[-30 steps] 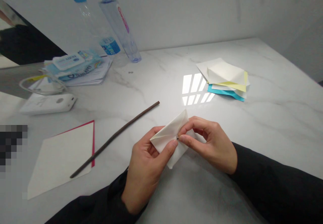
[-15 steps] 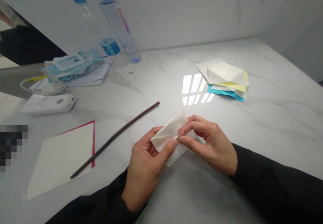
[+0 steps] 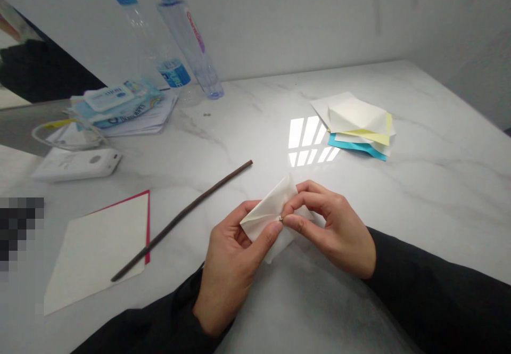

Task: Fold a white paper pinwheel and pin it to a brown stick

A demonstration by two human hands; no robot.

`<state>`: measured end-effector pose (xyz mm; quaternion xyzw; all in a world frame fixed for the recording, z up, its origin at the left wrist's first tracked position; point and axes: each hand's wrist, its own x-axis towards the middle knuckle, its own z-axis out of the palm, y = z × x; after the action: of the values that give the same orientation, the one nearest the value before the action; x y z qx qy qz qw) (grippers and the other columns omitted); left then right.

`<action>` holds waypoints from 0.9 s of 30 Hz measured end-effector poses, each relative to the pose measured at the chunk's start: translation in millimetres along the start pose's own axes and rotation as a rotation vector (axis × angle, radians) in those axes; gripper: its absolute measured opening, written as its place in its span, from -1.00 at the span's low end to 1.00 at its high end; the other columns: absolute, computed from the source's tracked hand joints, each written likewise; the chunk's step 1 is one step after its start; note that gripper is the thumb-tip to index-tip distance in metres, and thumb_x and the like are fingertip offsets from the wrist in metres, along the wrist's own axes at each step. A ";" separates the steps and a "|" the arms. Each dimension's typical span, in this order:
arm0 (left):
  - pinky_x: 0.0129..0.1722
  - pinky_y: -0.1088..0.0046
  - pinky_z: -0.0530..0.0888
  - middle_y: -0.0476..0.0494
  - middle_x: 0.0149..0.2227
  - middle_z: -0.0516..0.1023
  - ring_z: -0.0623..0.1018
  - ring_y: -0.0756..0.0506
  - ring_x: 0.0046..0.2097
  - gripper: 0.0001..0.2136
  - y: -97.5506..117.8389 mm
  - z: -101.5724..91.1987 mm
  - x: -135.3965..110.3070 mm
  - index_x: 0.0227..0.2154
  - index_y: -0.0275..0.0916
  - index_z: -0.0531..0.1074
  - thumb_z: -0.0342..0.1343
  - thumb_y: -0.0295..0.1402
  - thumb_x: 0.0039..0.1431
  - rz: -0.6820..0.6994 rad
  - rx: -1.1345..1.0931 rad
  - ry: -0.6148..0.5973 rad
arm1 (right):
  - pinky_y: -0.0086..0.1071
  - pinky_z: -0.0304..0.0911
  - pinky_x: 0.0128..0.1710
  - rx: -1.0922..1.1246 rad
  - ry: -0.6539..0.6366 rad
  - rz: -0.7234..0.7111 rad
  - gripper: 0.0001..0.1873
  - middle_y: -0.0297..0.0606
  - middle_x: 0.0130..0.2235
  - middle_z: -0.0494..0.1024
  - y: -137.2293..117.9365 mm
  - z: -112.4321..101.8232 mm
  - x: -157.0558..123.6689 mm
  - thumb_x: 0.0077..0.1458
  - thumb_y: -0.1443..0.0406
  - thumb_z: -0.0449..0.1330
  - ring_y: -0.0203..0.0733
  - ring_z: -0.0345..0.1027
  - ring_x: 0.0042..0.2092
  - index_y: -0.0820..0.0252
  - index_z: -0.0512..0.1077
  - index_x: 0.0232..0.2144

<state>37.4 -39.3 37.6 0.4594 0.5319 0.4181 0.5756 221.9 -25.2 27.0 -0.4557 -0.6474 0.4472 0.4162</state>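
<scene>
One piece of cream paper (image 3: 272, 199), apparently already bent toward its middle, is held above the table (image 3: 339, 311) in the grasp of the left hand (image 3: 233, 261), while a small shiny thing (image 3: 281, 219) there is pinched by the right hand (image 3: 333, 229) and is yet to be released. Nearby, the brown stick (image 3: 181, 215) is left untouched across a flat cream sheet (image 3: 99, 247), and more paper is stacked (image 3: 357, 113) farther off, unused as yet by either hand.

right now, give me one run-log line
left hand: holds folded paper; right hand: pinches tiny shiny piece at paper; brown stick: partly over cream sheet
</scene>
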 end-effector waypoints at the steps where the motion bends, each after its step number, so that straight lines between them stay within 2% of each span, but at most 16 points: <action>1: -0.39 0.62 0.49 -0.01 -0.38 0.63 0.54 0.02 -0.38 -0.81 0.4 0.2 0.0 -0.26 -0.23 0.58 0.40 -0.30 0.10 -0.004 0.003 0.002 | -0.31 0.33 -0.07 -0.005 0.004 0.001 -0.94 -0.30 -0.19 0.54 -0.1 0.3 -0.2 0.20 0.36 0.33 -0.23 0.47 -0.15 0.14 0.58 -0.35; 12: -0.38 0.61 0.48 -0.01 -0.38 0.62 0.54 0.01 -0.38 -0.81 1.4 0.8 1.4 -0.27 -0.23 0.58 0.39 -0.28 0.10 0.000 0.028 0.010 | -0.35 0.32 -0.25 0.021 0.047 0.044 -0.96 -0.32 -0.25 0.56 -0.1 6.5 -3.2 0.19 0.31 0.32 -0.22 0.45 -0.19 0.12 0.55 -0.35; 14: -0.39 0.60 0.48 -0.01 -0.38 0.62 0.54 0.00 -0.38 -0.80 1.7 1.0 1.3 -0.26 -0.23 0.57 0.39 -0.27 0.11 -0.002 0.040 0.013 | -0.35 0.32 -0.29 0.024 0.063 0.066 -0.92 -0.33 -0.29 0.54 1.1 7.7 -4.3 0.17 0.28 0.34 -0.22 0.44 -0.25 0.12 0.50 -0.33; 16: -0.40 0.58 0.47 -0.02 -0.39 0.61 0.53 -0.01 -0.39 -0.79 2.1 1.1 1.0 -0.26 -0.24 0.56 0.38 -0.26 0.11 -0.007 0.050 0.013 | -0.36 0.33 -0.35 0.056 0.092 0.101 -0.82 -0.36 -0.32 0.52 2.8 9.4 -5.3 0.15 0.24 0.36 -0.25 0.41 -0.33 0.11 0.42 -0.27; 19: -0.42 0.58 0.46 -0.01 -0.40 0.59 0.51 -0.01 -0.39 -0.79 3.3 1.2 0.8 -0.26 -0.24 0.54 0.37 -0.25 0.13 -0.013 0.061 0.011 | -0.36 0.37 -0.38 0.165 0.133 0.132 -0.63 -0.36 -0.28 0.52 4.4 12.1 -6.1 0.10 0.23 0.40 -0.23 0.44 -0.34 0.06 0.29 -0.15; 23: -0.42 0.58 0.46 0.03 -0.44 0.52 0.48 0.00 -0.41 -0.82 3.5 1.3 1.3 -0.32 -0.23 0.53 0.37 -0.27 0.12 0.017 0.083 0.027 | -0.31 0.43 -0.33 0.215 0.101 0.129 -0.40 -0.38 -0.31 0.55 3.1 11.8 -5.4 0.12 0.28 0.37 -0.19 0.47 -0.33 0.01 0.20 0.12; 25: -0.41 0.57 0.47 0.03 -0.43 0.52 0.49 0.00 -0.39 -0.84 2.1 1.1 1.7 -0.32 -0.22 0.53 0.35 -0.29 0.13 0.042 0.084 0.021 | -0.31 0.43 -0.33 0.191 0.060 0.113 -0.49 -0.36 -0.31 0.55 2.0 9.8 -4.7 0.14 0.28 0.36 -0.19 0.45 -0.32 0.04 0.30 0.10; 27: -0.35 0.55 0.50 0.02 -0.38 0.54 0.53 -0.02 -0.34 -0.86 0.6 0.7 1.9 -0.31 -0.22 0.54 0.34 -0.30 0.14 0.062 0.070 0.012 | -0.34 0.42 -0.32 0.165 0.003 0.092 -0.73 -0.32 -0.30 0.55 1.6 8.0 -4.3 0.18 0.26 0.33 -0.21 0.44 -0.30 0.11 0.44 -0.08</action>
<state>38.2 -37.4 37.8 0.4929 0.5353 0.4195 0.5426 215.7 -30.7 22.9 -0.4498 -0.5859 0.5170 0.4326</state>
